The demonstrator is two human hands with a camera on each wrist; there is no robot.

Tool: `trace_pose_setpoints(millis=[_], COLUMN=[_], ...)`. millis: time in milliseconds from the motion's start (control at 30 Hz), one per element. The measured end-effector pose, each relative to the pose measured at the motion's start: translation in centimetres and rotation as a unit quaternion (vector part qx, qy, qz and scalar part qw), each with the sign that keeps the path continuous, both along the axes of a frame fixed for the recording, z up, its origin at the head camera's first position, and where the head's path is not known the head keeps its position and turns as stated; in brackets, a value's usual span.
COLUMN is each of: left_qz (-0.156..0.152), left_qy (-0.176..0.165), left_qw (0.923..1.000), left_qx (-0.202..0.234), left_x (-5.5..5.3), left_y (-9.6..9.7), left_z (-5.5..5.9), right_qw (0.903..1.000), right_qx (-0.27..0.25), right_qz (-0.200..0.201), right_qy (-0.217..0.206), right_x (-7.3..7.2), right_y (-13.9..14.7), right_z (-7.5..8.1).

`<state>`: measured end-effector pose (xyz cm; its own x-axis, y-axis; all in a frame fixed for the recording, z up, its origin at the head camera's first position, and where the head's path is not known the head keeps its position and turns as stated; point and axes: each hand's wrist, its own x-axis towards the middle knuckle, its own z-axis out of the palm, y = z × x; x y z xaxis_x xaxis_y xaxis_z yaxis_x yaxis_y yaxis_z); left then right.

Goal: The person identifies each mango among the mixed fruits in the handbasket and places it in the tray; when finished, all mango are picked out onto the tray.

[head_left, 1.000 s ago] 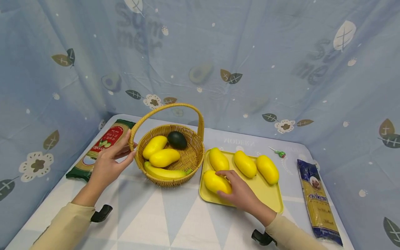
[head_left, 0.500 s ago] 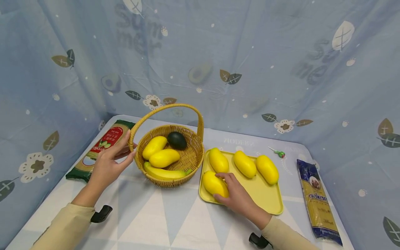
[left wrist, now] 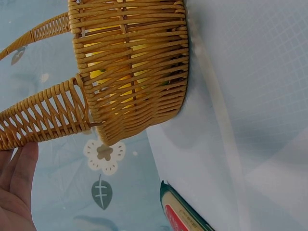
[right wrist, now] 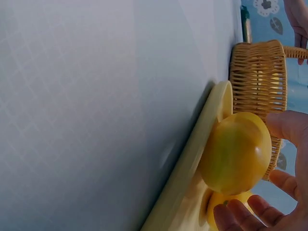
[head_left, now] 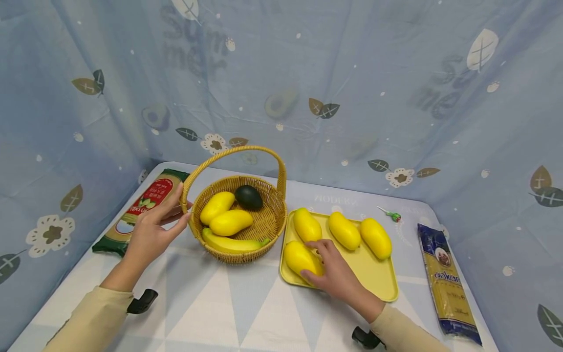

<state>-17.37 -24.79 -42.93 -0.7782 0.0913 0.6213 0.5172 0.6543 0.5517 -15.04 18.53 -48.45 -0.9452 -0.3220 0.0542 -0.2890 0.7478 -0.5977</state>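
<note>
My left hand pinches the left side of the arched handle of a wicker basket, thumb in front and fingers behind. Inside the basket lie two yellow mangoes, a banana and a dark green avocado. My right hand is at the near-left mango on a yellow tray. In the right wrist view, the fingers are spread and stand apart from that mango; the thumb is close to it, and contact cannot be told. Three more mangoes lie farther back on the tray.
A green and red package lies behind my left hand. On the right are a lollipop and a blue and gold pasta bag. A patterned curtain encloses the back and sides of the table.
My right hand has shifted slightly, and its fingers look less wrapped over the near-left mango, which has turned and moved a little leftward. The left hand and basket stay put.
</note>
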Motion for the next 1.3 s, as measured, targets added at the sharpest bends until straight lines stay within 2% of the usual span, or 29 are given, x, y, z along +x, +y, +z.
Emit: trace_pose_setpoints(millis=[267,467,733,900,1100,1300], left_qz=[-0.001,0.000,-0.001,-0.002,-0.004,-0.013], left_qy=[0.004,0.002,0.005,0.005,0.007,0.010], left_qw=[1.0000,1.0000,1.0000,1.0000,1.0000,0.9999], left_qx=[-0.001,-0.001,0.001,0.001,0.001,0.004], left_x=[0.0,0.0,0.1,0.0,0.0,0.0], left_y=[0.0,0.1,0.1,0.1,0.0,0.0], left_z=[0.0,0.1,0.2,0.1,0.0,0.1], right_qw=[0.9994,0.9980,0.9943,0.9920,0.9859,0.9804], right_qx=[0.004,-0.011,-0.008,0.004,-0.008,-0.014], right_qz=[0.011,0.028,0.075,0.110,0.161,0.197], right_qy=[0.031,0.056,0.075,0.061,0.045,0.006], right_x=[-0.6,-1.4,-3.2,-4.3,-6.1,-8.0], right_y=[-0.2,-0.6,-1.9,-3.2,-5.3,-7.7], right_z=[0.7,1.9,3.5,4.7,6.1,7.2])
